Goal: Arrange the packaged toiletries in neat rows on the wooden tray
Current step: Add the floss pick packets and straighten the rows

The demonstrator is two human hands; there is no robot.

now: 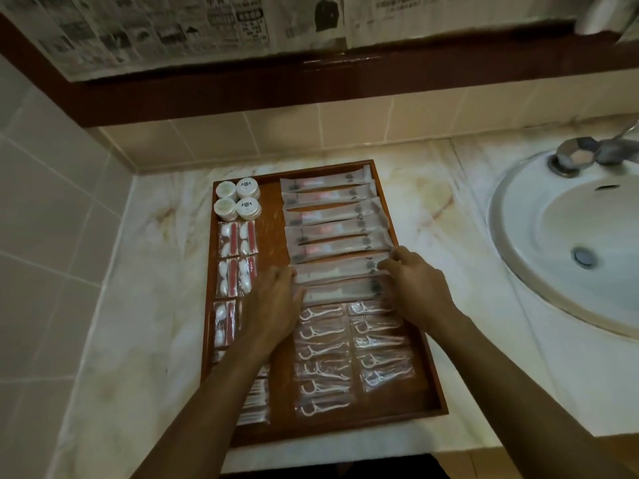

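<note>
A wooden tray (436, 382) lies on the marble counter. Several long toothbrush packets (332, 216) form a column down its right half. My left hand (273, 305) and my right hand (415, 285) press on the two ends of the lower toothbrush packets (339, 269), fingers on the wrappers. Below them lie two columns of packaged floss picks (323, 354). White round jars (238, 198) stand at the far left corner, with cotton-swab packets (237, 240) in a column beneath. My left forearm hides part of the left column.
A white sink basin (567, 243) with a chrome tap (584, 153) sits to the right. A tiled wall rises on the left and behind, under a dark wooden frame covered with newspaper (173, 29). The counter's front edge runs just below the tray.
</note>
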